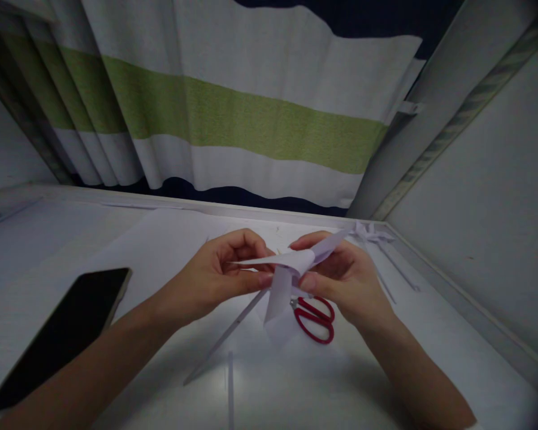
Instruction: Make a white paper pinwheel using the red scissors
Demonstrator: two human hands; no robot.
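Observation:
A white paper pinwheel (291, 263), its blades curled and folded, is held up between both hands over the table. My left hand (233, 266) pinches its left side with thumb and fingers. On the other side, my right hand (336, 272) grips the paper near the centre with thumb and fingertips. A thin white paper stick (224, 337) slants down to the left from beneath the pinwheel; where it joins is hidden. Below the right hand lie scissors with red handles (316, 319), their blades mostly covered by paper.
A black phone (63, 334) lies at the left beside my forearm. Folded white paper pieces with thin sticks (376, 236) rest at the back right. Another thin paper strip (231, 388) lies in front. A large white sheet (161, 233) and a striped curtain (251, 119) are behind.

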